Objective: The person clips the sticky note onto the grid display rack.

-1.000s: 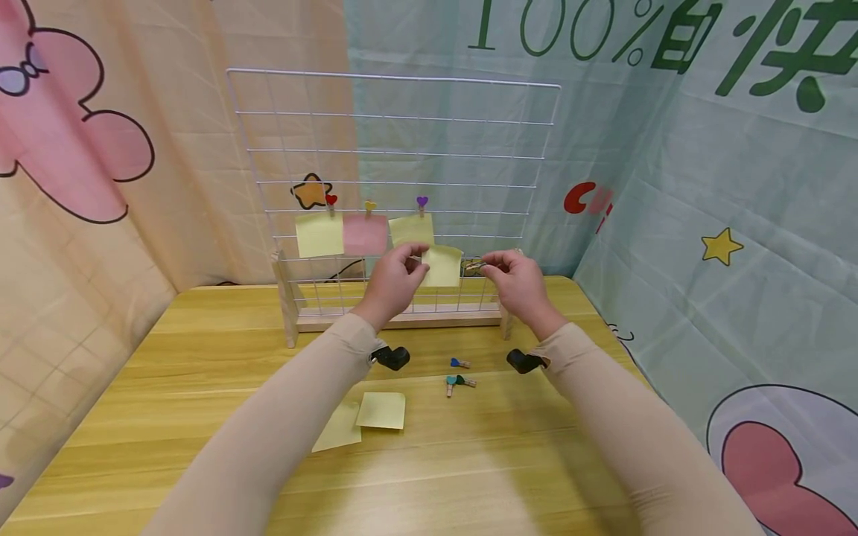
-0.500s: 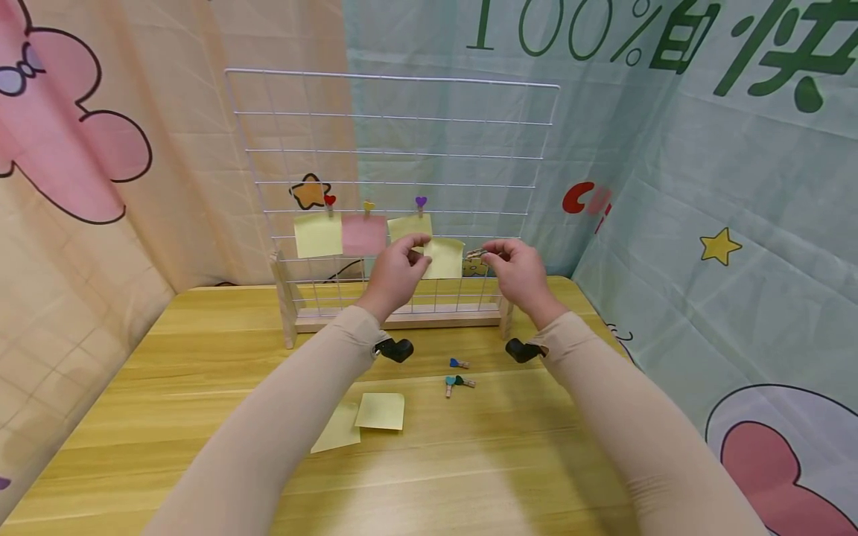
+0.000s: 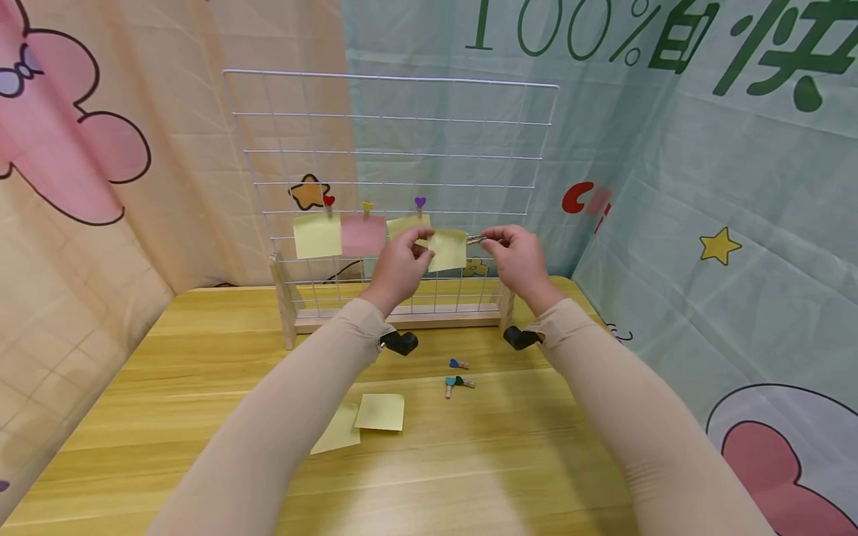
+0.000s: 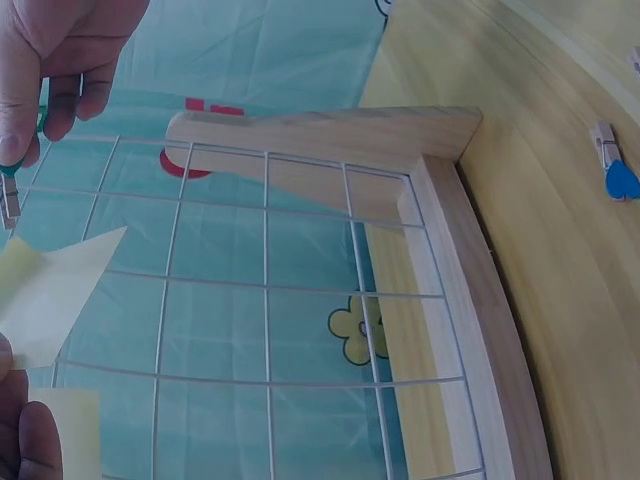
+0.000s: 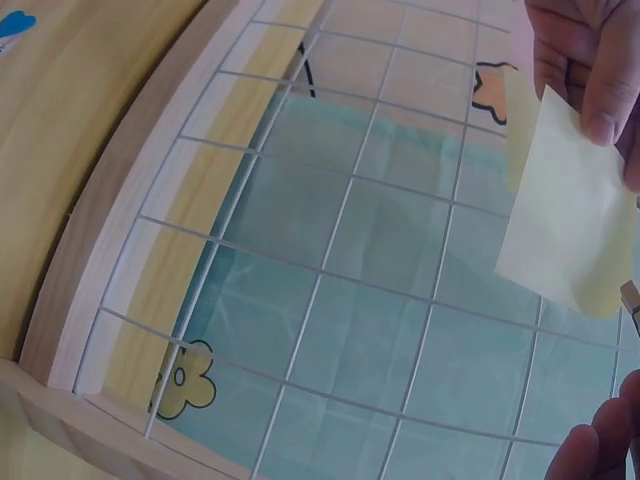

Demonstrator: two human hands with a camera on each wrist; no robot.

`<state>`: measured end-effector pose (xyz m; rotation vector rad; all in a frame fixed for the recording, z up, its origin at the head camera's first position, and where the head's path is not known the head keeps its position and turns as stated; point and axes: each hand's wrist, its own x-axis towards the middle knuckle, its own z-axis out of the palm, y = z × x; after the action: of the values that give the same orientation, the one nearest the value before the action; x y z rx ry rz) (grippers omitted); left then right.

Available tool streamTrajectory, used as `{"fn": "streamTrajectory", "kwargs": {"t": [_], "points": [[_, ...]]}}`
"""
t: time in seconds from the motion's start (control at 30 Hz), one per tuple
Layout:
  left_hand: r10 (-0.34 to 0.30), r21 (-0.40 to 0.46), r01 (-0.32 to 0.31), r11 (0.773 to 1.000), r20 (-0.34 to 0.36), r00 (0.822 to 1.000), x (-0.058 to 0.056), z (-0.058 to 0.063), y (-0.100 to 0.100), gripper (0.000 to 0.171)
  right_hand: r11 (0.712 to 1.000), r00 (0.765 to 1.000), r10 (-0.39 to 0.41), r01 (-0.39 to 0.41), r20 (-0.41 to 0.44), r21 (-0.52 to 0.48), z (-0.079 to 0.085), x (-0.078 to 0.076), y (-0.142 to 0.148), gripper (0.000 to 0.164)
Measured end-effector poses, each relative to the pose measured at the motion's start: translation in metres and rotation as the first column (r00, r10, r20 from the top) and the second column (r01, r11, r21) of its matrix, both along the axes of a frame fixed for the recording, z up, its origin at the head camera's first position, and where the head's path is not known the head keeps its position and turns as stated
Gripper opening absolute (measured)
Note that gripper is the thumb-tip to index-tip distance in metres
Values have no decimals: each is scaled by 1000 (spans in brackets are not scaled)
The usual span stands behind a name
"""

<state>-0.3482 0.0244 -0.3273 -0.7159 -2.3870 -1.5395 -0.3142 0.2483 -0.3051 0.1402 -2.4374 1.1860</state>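
My left hand [image 3: 400, 264] pinches a yellow sticky note [image 3: 447, 251] by its left edge, in front of the wire grid rack [image 3: 391, 78]. Just right of that note, my right hand [image 3: 519, 260] pinches a small wooden clothespin [image 4: 10, 200] with some green on it; its tip points at the note's upper right corner. Along one grid wire hang a yellow note [image 3: 318, 237] under a red heart clothespin [image 3: 329, 201], a pink note [image 3: 363, 237] under a yellow one [image 3: 367, 206], and another yellow note [image 3: 405, 223], partly hidden by the left hand, under a purple one [image 3: 419, 202].
Loose on the wooden table [image 3: 201, 387] lie a blue clothespin [image 3: 459, 363], a light blue one [image 3: 449, 385] and a dark green one [image 3: 465, 382]. Two yellow notes [image 3: 380, 412] overlap near the left forearm. The rack stands on a wooden base [image 3: 442, 320] before a printed curtain.
Both hands have risen a little, carrying the note and the clothespin up the grid. The note has also shifted slightly right, and the clothespin has come closer to its upper corner.
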Motion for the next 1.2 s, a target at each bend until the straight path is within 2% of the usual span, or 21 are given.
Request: {"fn": "streamTrajectory", "kwargs": {"t": [0.4, 0.73, 1.2], "points": [[25, -35, -25, 999, 1, 1000, -3, 6, 6, 38, 1000, 999, -29, 29, -21, 11, 10, -5, -5, 25], [34, -25, -34, 999, 2, 999, -6, 9, 10, 37, 997, 994, -56, 60, -89, 47, 15, -12, -8, 23], [48, -22, -48, 999, -4, 999, -11, 10, 13, 38, 994, 992, -85, 92, -90, 67, 21, -20, -14, 23]]}}
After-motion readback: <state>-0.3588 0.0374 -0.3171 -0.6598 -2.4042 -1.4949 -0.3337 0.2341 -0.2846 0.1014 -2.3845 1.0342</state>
